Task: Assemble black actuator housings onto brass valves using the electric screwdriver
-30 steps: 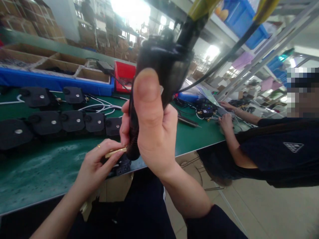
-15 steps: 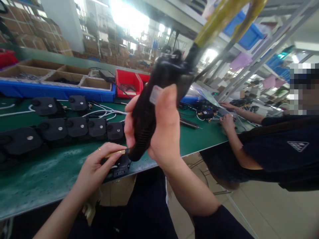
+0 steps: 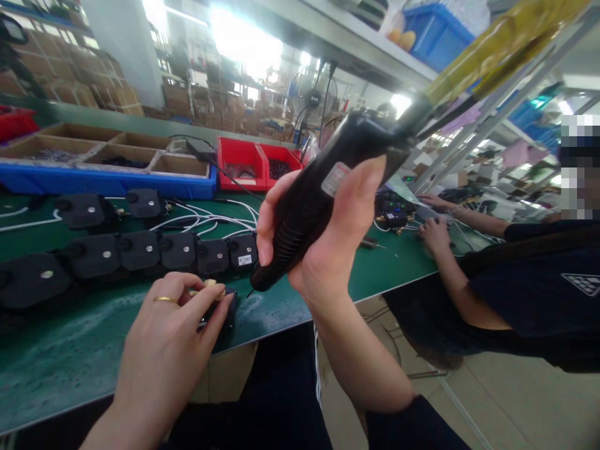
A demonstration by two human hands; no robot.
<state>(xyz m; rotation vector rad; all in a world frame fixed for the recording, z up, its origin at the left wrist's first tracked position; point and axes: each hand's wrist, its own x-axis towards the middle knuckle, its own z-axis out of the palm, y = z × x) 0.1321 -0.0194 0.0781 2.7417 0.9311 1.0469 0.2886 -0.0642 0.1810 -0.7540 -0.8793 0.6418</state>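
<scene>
while right hand (image 3: 328, 250) clasps ribbed black screwdriver (image 3: 319, 200), left hand (image 3: 173, 331) pins boxy part (image 3: 225, 312)

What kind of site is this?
Probably an electronics assembly line. A row of identical black plastic modules lies on the green bench mat, the right hand grips a black corded electric screwdriver, and red plastic parts bins stand behind.

We find bare tabletop (image 3: 70, 362) along the near edge, left of our left hand (image 3: 164, 350) pinching a black module (image 3: 225, 315). Black housings (image 3: 140, 250) and white cables (image 3: 209, 222) fill the middle; a blue tray (image 3: 107, 182) and red bins (image 3: 255, 164) line the far edge. Our right hand (image 3: 330, 256) holds an electric screwdriver (image 3: 309, 206) slanting overhead.
</scene>
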